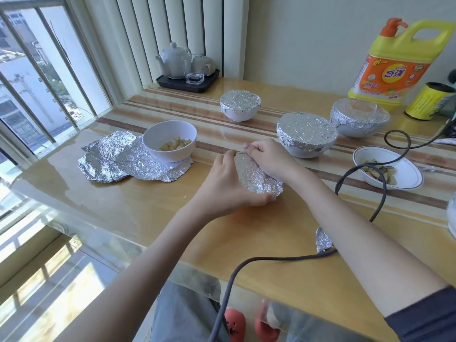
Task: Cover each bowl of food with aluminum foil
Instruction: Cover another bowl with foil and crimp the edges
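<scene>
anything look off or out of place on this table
Yes: the open bowl sits on top of crumpled foil instead of under it, and a dark cable loops across the uncovered dish. Nothing looks spilled.

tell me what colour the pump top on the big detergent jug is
Orange, on the yellow detergent jug; the head view shows it.

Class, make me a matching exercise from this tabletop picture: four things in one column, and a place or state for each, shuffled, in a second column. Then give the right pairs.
1. bowl of food near the window
2. rimmed shallow bowl
3. teapot
4. foil piece between the hands

A. on a black tray
B. being gripped
C. stands on loose foil sheets, uncovered
D. uncovered, a dark cable crossing it

Pairs: 1-C, 2-D, 3-A, 4-B
</scene>
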Available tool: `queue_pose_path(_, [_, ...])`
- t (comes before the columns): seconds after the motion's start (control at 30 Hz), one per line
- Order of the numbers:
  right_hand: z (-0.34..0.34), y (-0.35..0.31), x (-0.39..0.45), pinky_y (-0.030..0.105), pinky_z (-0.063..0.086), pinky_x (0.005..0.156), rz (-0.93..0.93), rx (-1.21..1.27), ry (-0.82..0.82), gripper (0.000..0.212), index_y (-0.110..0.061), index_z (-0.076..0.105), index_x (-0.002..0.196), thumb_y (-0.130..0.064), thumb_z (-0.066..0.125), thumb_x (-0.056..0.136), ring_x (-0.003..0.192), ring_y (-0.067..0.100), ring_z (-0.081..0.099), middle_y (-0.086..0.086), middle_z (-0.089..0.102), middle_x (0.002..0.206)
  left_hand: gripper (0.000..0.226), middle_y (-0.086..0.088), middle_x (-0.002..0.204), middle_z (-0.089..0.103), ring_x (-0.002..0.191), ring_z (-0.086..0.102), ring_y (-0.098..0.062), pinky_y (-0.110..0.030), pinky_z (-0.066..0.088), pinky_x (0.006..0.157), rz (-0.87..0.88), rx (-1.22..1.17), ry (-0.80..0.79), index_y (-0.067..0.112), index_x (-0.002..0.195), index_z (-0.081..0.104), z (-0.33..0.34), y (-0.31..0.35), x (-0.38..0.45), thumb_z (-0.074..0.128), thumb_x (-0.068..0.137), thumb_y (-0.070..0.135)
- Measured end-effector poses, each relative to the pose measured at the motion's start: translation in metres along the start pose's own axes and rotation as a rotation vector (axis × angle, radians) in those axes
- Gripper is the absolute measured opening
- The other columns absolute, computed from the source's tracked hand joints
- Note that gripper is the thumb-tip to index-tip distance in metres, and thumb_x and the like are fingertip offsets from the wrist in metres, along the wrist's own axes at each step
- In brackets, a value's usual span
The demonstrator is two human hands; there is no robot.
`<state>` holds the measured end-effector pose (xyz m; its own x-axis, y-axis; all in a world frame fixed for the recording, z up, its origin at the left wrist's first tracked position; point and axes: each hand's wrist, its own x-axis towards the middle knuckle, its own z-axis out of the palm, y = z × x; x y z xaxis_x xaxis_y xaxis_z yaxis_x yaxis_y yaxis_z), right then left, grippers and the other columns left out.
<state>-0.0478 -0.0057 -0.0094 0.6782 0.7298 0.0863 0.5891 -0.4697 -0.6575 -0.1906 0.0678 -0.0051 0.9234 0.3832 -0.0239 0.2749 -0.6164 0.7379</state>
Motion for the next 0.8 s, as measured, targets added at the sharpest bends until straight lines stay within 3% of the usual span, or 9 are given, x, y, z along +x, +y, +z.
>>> queue_pose_path(0.17, [-0.003,-0.002,0.002,0.029,0.034,0.055,0.064,0.069,-0.057,0.042,-0.016,0.050,0.066,-0.035,0.042,0.102,0.047,0.005,0.042,-0.003,0.048,0.056,0.125,-0.001,0.156,0.019,0.144,0.019,-0.010,-0.017,0.018,0.104,-0.012,-0.006,-0.011,0.013,0.154,0.008,0.002,-0.001,0.001,0.083,0.063,0.056])
queue_pose_path(0.23, [-0.013,-0.003,-0.001,0.030,0.046,0.079,0.112,0.211,-0.067,0.038,-0.016,0.065,0.086,-0.032,0.035,0.104,0.075,0.010,0.060,-0.001,0.064,0.084,0.133,0.000,0.161,0.009,0.148,0.009,-0.010,-0.024,0.014,0.114,-0.018,-0.065,-0.053,0.016,0.156,-0.004,-0.005,-0.003,0.000,0.080,0.063,0.063])
queue_pose_path(0.3, [-0.027,-0.002,-0.010,0.027,0.047,0.095,0.169,0.380,0.056,0.045,-0.005,0.064,0.114,-0.031,0.029,0.106,0.100,0.014,0.061,0.003,0.064,0.107,0.124,0.007,0.163,0.005,0.148,0.003,-0.005,-0.028,0.007,0.118,-0.012,-0.232,-0.009,0.021,0.156,-0.005,-0.017,-0.008,-0.002,0.065,0.068,0.075])
queue_pose_path(0.4, [-0.028,0.001,-0.030,0.027,0.049,0.093,0.284,0.472,0.232,0.045,-0.004,0.060,0.121,-0.031,0.028,0.106,0.110,0.016,0.059,0.004,0.062,0.116,0.088,0.010,0.159,0.023,0.142,0.019,0.002,-0.026,0.012,0.118,-0.034,-0.487,0.195,0.023,0.154,0.025,-0.026,-0.020,0.008,0.042,0.084,0.073])
queue_pose_path(0.53, [-0.002,-0.008,-0.046,0.031,0.042,0.093,0.332,0.481,0.270,0.042,-0.002,0.057,0.127,-0.027,0.031,0.106,0.123,0.025,0.053,0.008,0.061,0.124,0.077,0.006,0.140,0.054,0.132,0.044,-0.003,-0.035,0.027,0.118,0.014,-0.521,0.179,0.016,0.138,0.053,-0.012,-0.021,0.026,0.027,0.088,0.070])
queue_pose_path(0.6, [0.009,-0.012,-0.049,0.036,0.045,0.079,0.362,0.493,0.315,0.044,0.005,0.057,0.121,-0.027,0.032,0.105,0.104,0.030,0.059,0.014,0.065,0.108,0.061,0.001,0.131,0.061,0.125,0.052,-0.008,-0.038,0.033,0.115,0.022,-0.510,0.162,0.014,0.129,0.060,-0.003,-0.019,0.030,0.022,0.102,0.053])
queue_pose_path(0.67, [0.016,-0.012,-0.049,0.032,0.033,0.059,0.358,0.488,0.353,0.041,0.002,0.057,0.092,-0.028,0.031,0.105,0.069,0.022,0.049,0.007,0.052,0.074,0.058,-0.003,0.126,0.065,0.121,0.056,-0.014,-0.042,0.036,0.112,0.012,-0.500,0.165,0.014,0.124,0.065,0.006,-0.019,0.032,0.020,0.105,0.046])
queue_pose_path(0.73, [0.022,-0.011,-0.048,0.031,0.024,0.054,0.384,0.503,0.392,0.040,-0.011,0.042,0.072,-0.029,0.030,0.105,0.056,0.015,0.034,0.000,0.036,0.060,0.060,-0.004,0.121,0.067,0.119,0.058,-0.017,-0.044,0.038,0.110,-0.010,-0.512,0.203,0.014,0.119,0.068,0.011,-0.019,0.032,0.021,0.103,0.047])
queue_pose_path(0.8, [0.024,-0.011,-0.050,0.032,0.022,0.053,0.395,0.506,0.404,0.042,-0.015,0.032,0.066,-0.030,0.030,0.105,0.053,0.014,0.030,-0.003,0.031,0.057,0.058,-0.004,0.119,0.068,0.116,0.059,-0.017,-0.043,0.039,0.108,-0.041,-0.537,0.234,0.013,0.116,0.069,0.012,-0.018,0.033,0.022,0.105,0.045])
